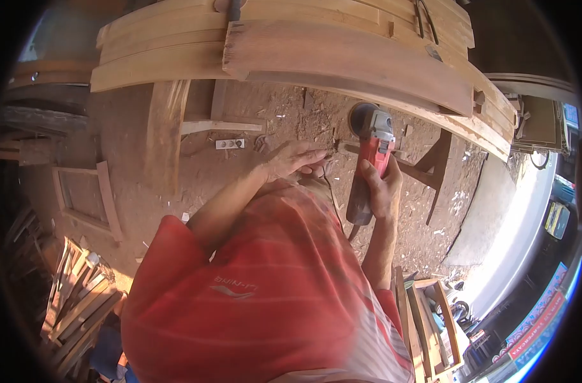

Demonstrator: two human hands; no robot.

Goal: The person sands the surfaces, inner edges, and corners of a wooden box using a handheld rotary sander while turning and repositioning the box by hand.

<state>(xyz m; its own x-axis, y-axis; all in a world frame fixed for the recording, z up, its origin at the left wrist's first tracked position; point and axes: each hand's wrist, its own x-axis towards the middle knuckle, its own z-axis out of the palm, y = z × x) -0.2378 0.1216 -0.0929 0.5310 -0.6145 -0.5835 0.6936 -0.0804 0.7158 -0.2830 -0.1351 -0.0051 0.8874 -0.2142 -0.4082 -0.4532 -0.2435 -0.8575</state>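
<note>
My right hand (pixel 383 188) is wrapped round an angle grinder (pixel 375 156) with a red body, dark rear handle and silver gear head. The grinder stands nearly upright in view, its round disc (pixel 358 119) at the upper left, close below the bench edge. In front of my waist is my left hand (pixel 297 158), fingers apart and pointing towards the grinder without touching it. A thin dark cord (pixel 332 191) runs down near its fingertips. Beyond both hands, a reddish-brown board (pixel 342 57) lies along the near side of stacked planks (pixel 157 38).
A white socket strip (pixel 229 144) lies on the dirt floor (pixel 240 172) among wood chips. A wooden frame (pixel 87 198) is at the left, with scrap wood (pixel 83 300) piled below it. More wooden frames (pixel 434 325) stand at the lower right.
</note>
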